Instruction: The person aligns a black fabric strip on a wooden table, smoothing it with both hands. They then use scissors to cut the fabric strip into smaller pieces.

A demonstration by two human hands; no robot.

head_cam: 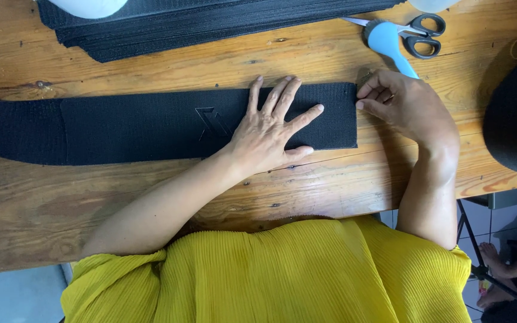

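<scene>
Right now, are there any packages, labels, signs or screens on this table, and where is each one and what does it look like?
No packages, signs or screens in view.
Raised mark: pressed into the black fabric strip mid-table, just beside the left hand; angular shape, black on black, too faint to make out further.
The right hand pinches the strip's right end, where no tag shows.

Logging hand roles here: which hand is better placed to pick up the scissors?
Right, probably. The right hand sits at the black strip's right end, just below the scissors and blue brush. The left hand lies flat on the strip, farther away.
</scene>
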